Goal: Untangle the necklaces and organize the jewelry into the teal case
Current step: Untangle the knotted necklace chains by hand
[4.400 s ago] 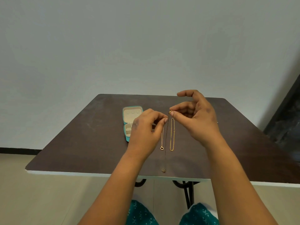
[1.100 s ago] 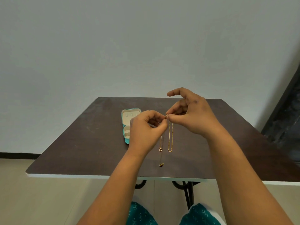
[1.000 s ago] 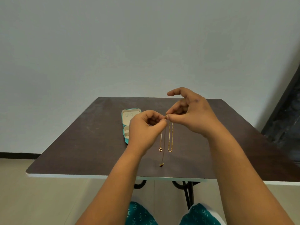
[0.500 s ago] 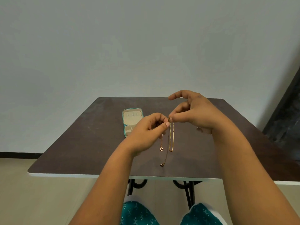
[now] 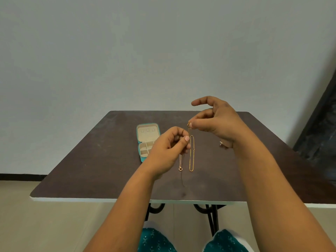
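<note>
Gold chains hang from both hands above the dark counter (image 5: 91, 160). The right hand (image 5: 216, 122) pinches the top of a thick beaded chain (image 5: 191, 155) between thumb and forefinger, its other fingers curled loosely above; this grip is closed on the chain's small ring end. The chain drops straight below the pinch as a narrow doubled loop, its links bright yellow and coarse. The left hand (image 5: 167, 150), lower and just left of the right grip, is closed too, thumb pressed against bent fingers on a much finer chain (image 5: 180, 161). That fine chain falls below the left grip and ends in a small round ring pendant (image 5: 180, 169), level with the bottom of the beaded loop. A very thin dark strand (image 5: 183, 179) trails lower between the two; whether it belongs to a third necklace cannot be told. The two chains hang just beside each other, apart along their lower lengths. Left of the left grip, partly hidden behind it, the teal case (image 5: 148, 140) lies open on the counter, showing a cream lining, small compartments in its near half and three little tabs in its lid. A small pale item (image 5: 221, 143) lies on the counter under the right wrist.
</note>
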